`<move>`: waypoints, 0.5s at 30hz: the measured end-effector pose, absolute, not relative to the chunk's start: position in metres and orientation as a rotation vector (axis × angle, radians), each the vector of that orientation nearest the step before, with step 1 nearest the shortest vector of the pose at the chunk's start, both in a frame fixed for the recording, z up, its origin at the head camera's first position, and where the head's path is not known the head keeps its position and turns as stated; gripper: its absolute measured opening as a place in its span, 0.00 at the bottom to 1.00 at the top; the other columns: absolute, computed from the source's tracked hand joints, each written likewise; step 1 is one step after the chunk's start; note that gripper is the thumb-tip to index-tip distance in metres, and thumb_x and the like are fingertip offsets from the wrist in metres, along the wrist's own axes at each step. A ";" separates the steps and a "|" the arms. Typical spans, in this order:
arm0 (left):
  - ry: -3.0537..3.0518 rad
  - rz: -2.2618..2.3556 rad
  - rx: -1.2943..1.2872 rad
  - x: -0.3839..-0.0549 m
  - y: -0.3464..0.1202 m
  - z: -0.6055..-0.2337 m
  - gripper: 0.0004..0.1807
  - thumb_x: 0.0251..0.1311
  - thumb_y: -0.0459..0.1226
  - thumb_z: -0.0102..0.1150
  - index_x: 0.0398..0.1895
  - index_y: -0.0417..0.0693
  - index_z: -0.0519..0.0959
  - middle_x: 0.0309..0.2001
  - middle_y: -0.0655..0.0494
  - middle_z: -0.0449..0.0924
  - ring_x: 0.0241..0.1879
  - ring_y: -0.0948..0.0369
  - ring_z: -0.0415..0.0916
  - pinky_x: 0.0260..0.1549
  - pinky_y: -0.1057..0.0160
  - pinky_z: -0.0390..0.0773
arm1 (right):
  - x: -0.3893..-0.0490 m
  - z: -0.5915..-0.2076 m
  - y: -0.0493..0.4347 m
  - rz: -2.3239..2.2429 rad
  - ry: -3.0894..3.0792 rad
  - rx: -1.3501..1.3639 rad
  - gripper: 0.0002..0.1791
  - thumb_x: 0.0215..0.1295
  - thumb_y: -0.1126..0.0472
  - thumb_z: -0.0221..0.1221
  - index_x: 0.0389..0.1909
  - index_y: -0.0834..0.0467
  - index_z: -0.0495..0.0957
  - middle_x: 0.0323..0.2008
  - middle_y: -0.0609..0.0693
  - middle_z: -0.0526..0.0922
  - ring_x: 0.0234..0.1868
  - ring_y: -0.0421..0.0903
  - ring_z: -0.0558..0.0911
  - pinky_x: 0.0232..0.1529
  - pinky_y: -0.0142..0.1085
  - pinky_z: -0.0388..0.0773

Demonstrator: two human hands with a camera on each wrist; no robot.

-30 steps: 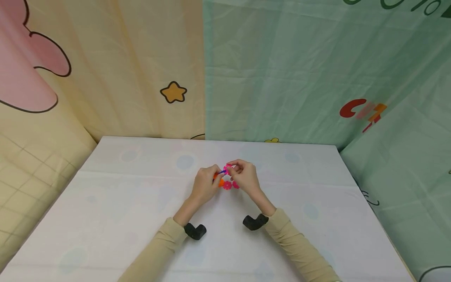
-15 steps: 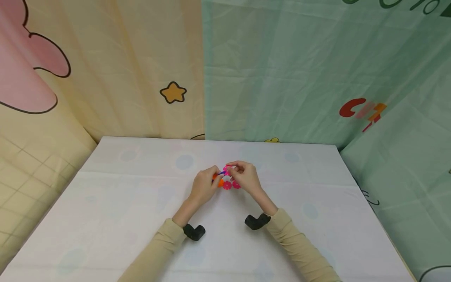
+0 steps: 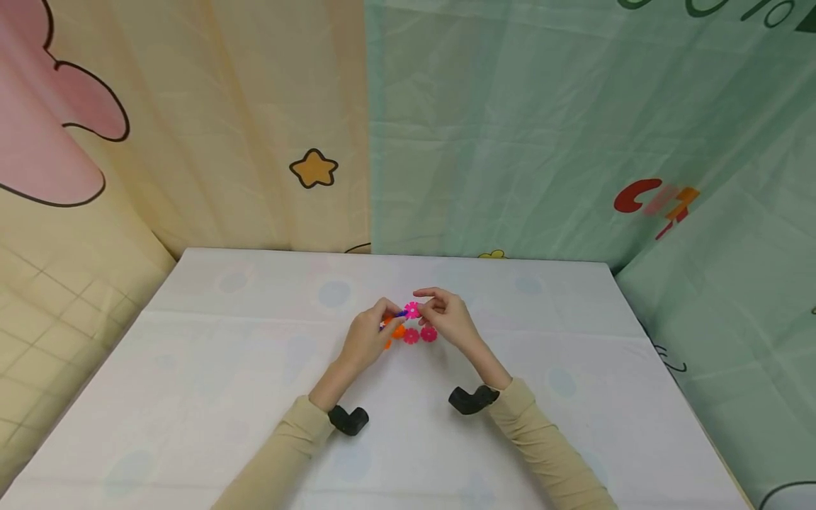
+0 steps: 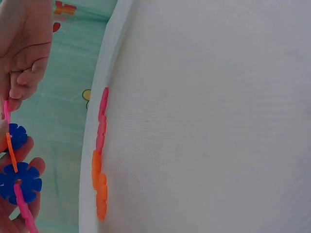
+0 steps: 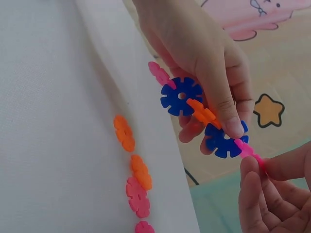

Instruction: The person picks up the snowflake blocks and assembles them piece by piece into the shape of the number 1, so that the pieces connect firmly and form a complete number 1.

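Note:
In the head view my left hand (image 3: 366,338) holds a short chain of notched flower discs above the table. The right wrist view shows the chain's pink disc (image 5: 158,73), blue disc (image 5: 170,98), orange disc (image 5: 201,111) and second blue disc (image 5: 224,148) slotted together. My left thumb presses on that second blue disc. At the chain's end sits a bright pink disc (image 3: 411,309), slotted into the blue one. My right hand (image 3: 448,322) pinches its outer edge between thumb and a finger.
On the white table (image 3: 255,397) just below the hands lie several loose discs, including an orange disc (image 5: 125,133) and a pink disc (image 3: 428,333). Printed curtains stand behind the table (image 3: 484,127). Both wrists carry black camera mounts (image 3: 473,400).
My right hand has shifted slightly right and its index finger has lifted, so more of the bright pink disc shows. My left hand has moved slightly left with the chain.

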State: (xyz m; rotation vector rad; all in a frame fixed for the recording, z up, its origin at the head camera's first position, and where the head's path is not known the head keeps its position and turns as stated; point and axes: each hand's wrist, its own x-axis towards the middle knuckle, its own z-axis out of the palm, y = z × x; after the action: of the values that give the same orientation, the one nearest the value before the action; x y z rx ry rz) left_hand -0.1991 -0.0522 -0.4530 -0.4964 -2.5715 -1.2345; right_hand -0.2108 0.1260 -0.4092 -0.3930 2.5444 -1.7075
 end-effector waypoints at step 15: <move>-2.561 -1.136 -0.515 -0.199 -0.050 -0.449 0.19 0.55 0.42 0.68 0.47 0.47 0.75 0.34 0.52 0.84 0.29 0.61 0.77 0.31 0.68 0.78 | -0.199 -0.392 0.122 -1.775 2.494 -0.414 0.15 0.67 0.72 0.52 0.53 0.72 0.73 0.31 0.70 0.80 0.36 0.71 0.79 0.40 0.51 0.82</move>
State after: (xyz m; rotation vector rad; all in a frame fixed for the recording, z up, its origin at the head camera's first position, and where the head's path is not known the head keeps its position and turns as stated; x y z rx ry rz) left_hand -0.1986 -0.0499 -0.4489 -0.5151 -2.5610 -1.1359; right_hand -0.1986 0.1222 -0.3923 -0.4143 2.4940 -1.7754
